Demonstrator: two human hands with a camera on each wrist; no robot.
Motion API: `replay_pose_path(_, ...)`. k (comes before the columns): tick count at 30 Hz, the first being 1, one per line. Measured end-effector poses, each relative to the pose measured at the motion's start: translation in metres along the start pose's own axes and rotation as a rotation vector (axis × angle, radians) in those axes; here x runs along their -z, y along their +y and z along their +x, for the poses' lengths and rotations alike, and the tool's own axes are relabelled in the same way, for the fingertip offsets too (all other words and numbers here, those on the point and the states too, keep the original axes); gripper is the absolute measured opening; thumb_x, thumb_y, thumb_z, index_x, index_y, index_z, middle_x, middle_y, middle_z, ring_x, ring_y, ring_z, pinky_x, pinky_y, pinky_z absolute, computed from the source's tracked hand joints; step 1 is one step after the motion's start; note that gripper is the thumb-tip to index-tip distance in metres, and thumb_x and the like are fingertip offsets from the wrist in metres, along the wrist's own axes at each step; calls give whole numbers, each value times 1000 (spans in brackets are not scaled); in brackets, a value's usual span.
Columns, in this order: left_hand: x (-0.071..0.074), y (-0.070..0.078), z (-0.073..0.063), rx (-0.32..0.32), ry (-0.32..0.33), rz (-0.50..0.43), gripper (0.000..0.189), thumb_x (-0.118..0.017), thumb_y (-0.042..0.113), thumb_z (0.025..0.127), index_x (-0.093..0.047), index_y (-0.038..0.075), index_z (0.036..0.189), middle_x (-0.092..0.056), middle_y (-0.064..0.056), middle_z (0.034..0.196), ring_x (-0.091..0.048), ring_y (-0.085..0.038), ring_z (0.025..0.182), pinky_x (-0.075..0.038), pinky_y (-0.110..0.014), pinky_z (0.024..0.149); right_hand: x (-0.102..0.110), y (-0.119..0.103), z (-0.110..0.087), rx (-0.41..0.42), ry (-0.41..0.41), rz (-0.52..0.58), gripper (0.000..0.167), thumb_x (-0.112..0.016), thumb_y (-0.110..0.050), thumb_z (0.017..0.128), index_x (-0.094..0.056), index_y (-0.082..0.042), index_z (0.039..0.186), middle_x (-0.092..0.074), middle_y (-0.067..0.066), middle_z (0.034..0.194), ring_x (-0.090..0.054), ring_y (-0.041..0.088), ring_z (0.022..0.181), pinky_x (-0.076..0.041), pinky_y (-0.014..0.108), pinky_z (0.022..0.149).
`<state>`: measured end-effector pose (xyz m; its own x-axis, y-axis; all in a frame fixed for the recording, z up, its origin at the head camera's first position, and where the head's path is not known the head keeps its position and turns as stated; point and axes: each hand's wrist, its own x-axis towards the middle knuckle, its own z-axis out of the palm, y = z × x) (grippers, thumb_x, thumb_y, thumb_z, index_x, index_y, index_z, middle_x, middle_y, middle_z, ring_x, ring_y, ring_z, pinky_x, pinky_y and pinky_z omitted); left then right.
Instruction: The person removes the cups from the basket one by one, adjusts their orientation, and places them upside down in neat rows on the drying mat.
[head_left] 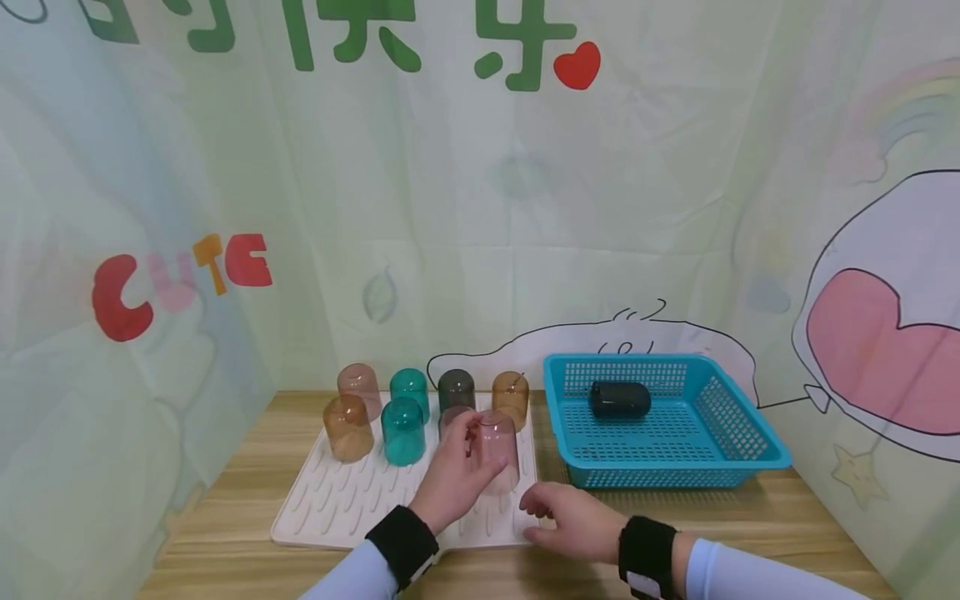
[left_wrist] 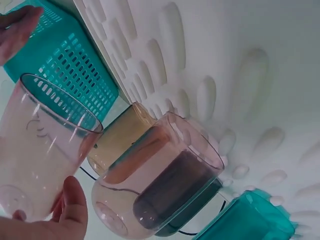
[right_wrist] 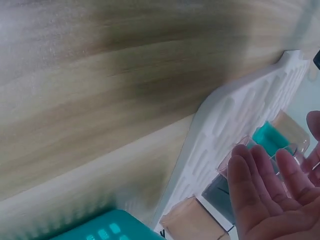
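My left hand holds a clear pink cup, upside down, over the right side of a white ribbed drying mat. In the left wrist view the rim of this cup stands apart from the mat. Beside it another pink cup is partly hidden behind my left fingers. Near the mat's front right corner, my right hand has loosely bent fingers with nothing in them. Around the held cup stand an amber cup and a dark grey cup, both upside down.
Further left on the mat are two teal cups, one in front, an amber cup and a pink cup. A blue plastic basket stands to the right, with a black cup lying inside. A printed cloth hangs behind the wooden table.
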<state>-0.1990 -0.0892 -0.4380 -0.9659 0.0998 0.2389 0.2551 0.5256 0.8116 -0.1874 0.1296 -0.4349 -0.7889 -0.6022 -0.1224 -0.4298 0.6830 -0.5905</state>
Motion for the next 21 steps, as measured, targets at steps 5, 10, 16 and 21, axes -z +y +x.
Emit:
replay_pose_path(5, -5, 3, 6, -25, 16, 34, 69, -76, 35, 91, -38, 13, 144, -52, -12, 133, -55, -26, 116, -57, -43, 100, 3, 0, -5, 53, 60, -99, 30, -73, -29, 93, -68, -12, 116, -71, 1, 109, -64, 18, 99, -57, 37, 91)
replay_pose_path(10, -11, 5, 13, -28, 40, 62, 66, -77, 33, 91, -39, 14, 142, -53, -11, 136, -55, -27, 119, -57, -43, 100, 12, 6, -9, 104, 201, -238, 23, -72, -28, 94, -70, -16, 114, -67, -3, 108, -62, 16, 100, -57, 37, 90)
replay_pose_path(16, -16, 5, 19, -45, 60, 85, 67, -78, 30, 91, -39, 12, 142, -54, -13, 136, -56, -29, 121, -55, -44, 102, 19, 16, -21, 129, 334, -356, 21, -74, -26, 93, -69, -19, 112, -64, -5, 118, -61, 14, 111, -56, 39, 97)
replay_pose_path(21, -21, 3, 24, -36, 81, 136, 66, -79, 29, 89, -40, 12, 140, -57, -14, 135, -60, -29, 120, -55, -45, 101, 22, 22, -31, 150, 368, -369, 24, -75, -24, 93, -68, -19, 114, -65, -3, 122, -62, 14, 114, -56, 38, 97)
